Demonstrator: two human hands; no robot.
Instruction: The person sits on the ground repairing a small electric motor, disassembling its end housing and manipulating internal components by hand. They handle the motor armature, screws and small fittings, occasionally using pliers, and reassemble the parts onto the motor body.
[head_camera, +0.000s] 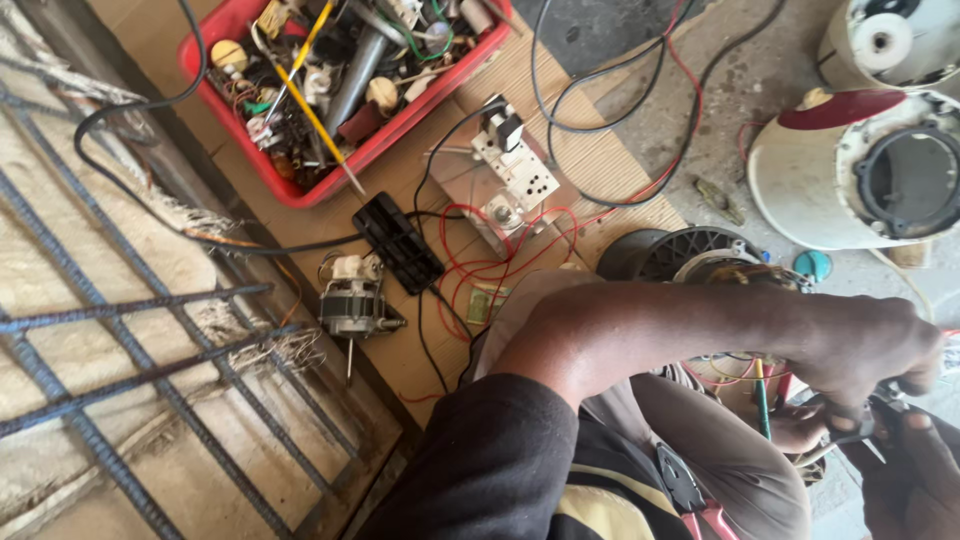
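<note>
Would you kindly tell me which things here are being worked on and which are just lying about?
In hand:
- left hand gripping a metal tool
- right hand beside it
- wired part beneath them

Lying about:
- red tray of parts
- small motor
- black strip
- white appliance housing
- red wires

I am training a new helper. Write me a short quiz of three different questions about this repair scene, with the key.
1. True or false: the red tray of spare parts lies on cardboard.
2. Which lies nearest the black flat part? A) the small motor B) the white round housing C) the metal grating
3. Fill in: the left hand and the right hand meet over an open appliance with ____ and yellow wires.

Key: 1 true; 2 A; 3 red.
</note>
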